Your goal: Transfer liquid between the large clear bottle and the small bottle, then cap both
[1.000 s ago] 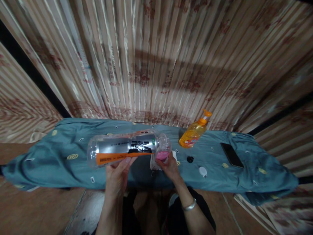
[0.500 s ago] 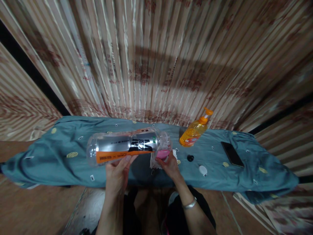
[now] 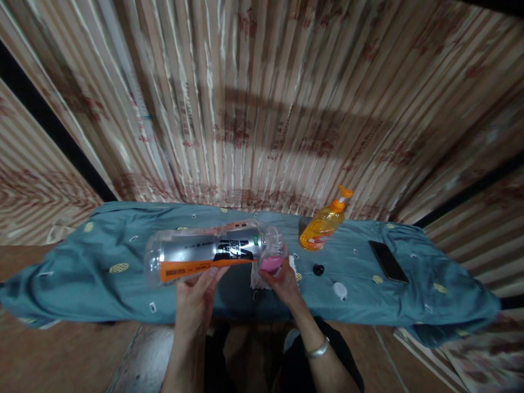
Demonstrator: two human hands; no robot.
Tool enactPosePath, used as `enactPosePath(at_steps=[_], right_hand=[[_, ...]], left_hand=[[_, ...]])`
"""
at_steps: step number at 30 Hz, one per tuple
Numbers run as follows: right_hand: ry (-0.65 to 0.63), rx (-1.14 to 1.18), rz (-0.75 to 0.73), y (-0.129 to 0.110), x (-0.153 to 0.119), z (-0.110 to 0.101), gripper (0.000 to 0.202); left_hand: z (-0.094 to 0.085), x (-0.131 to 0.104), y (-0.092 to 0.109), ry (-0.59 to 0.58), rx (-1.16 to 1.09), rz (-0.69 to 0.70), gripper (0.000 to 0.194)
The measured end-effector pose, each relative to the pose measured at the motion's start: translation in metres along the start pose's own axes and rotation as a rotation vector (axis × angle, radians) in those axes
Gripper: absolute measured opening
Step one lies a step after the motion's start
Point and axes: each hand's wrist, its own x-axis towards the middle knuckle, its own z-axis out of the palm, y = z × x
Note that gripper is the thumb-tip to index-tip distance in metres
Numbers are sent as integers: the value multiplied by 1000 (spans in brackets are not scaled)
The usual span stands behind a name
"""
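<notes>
A large clear plastic bottle (image 3: 204,248) with a silver and orange label lies sideways in the air over the cloth, its neck end to the right. My left hand (image 3: 196,295) is closed on its underside near the middle. At the neck end, my right hand (image 3: 283,284) grips a small clear container (image 3: 273,262) with a pink part; its exact kind is hard to make out. The two meet or overlap there, and I cannot tell whether liquid passes between them. Beneath the right hand, a white piece of paper (image 3: 257,277) rests on the cloth.
A teal patterned cloth (image 3: 123,289) covers the long table. To the right stand an orange pump bottle (image 3: 322,229), a small black cap (image 3: 318,269), a white round lid (image 3: 340,290) and a dark phone (image 3: 388,261). Behind hangs a striped curtain (image 3: 262,136).
The camera view has shifted slightly, and things on the table sit a little lower. Both hands keep their holds, with the large bottle and the small container almost as they were.
</notes>
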Motion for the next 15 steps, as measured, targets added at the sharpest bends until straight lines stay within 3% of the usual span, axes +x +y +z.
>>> enactPosePath(at_steps=[15], right_hand=[[3, 39, -9, -1, 2, 1, 87]], left_hand=[[3, -3, 4, -26, 56, -10, 34]])
